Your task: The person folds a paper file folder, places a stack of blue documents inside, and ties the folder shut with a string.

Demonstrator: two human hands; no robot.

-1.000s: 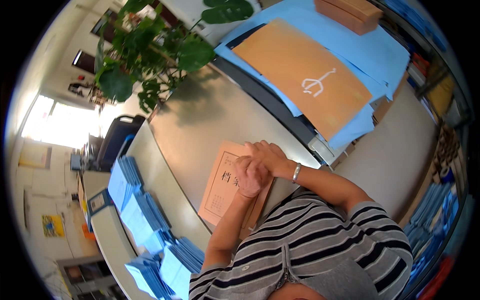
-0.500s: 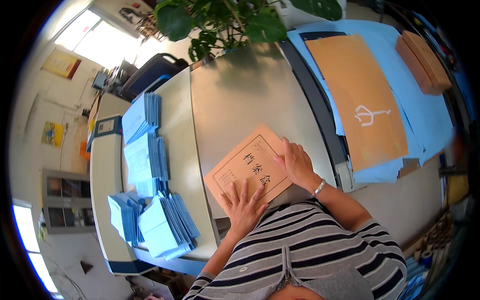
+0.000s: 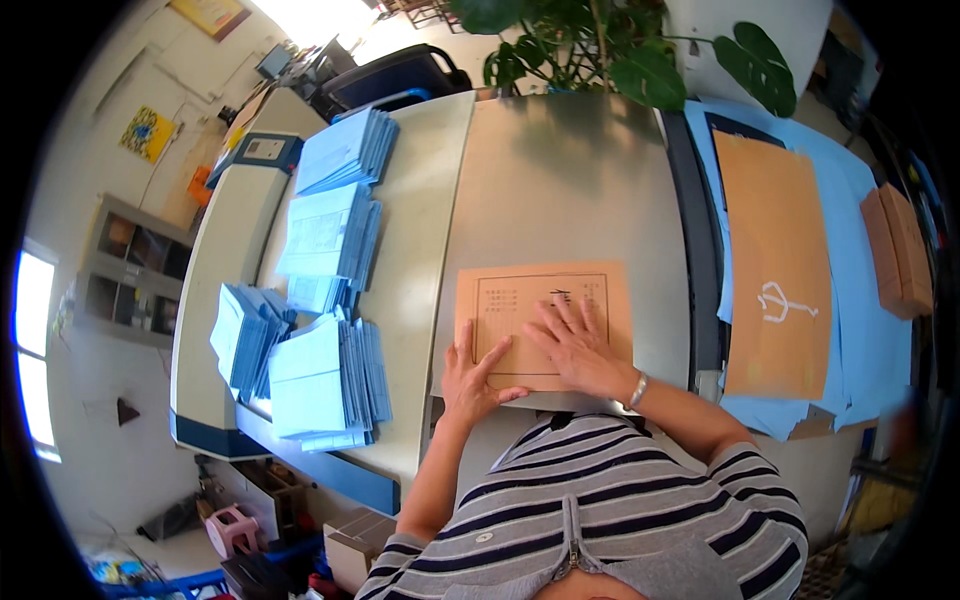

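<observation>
A flat tan cardboard file box (image 3: 545, 275) with printed lettering lies squared to the near edge of the smooth metal worktop (image 3: 560, 190). My right hand (image 3: 578, 350), with a bracelet at the wrist, rests with fingers spread on the box's face and covers part of the lettering. At the box's left edge is my left hand (image 3: 472, 378), its thumb and fingers stretched apart and lying over the near left corner. Neither hand grips anything.
Several bundles of blue folders (image 3: 330, 230) stand on the pale machine bed at left. Blue sheets (image 3: 865, 260) lie at right under a brown board (image 3: 780, 220) with a white mark, beside a brown block (image 3: 895, 250). A leafy plant (image 3: 640, 60) stands at the far end.
The file box has turned from slanted to square with the worktop edge. My right hand has moved from its right edge onto its face; my left has shifted to its left edge. The view has swung.
</observation>
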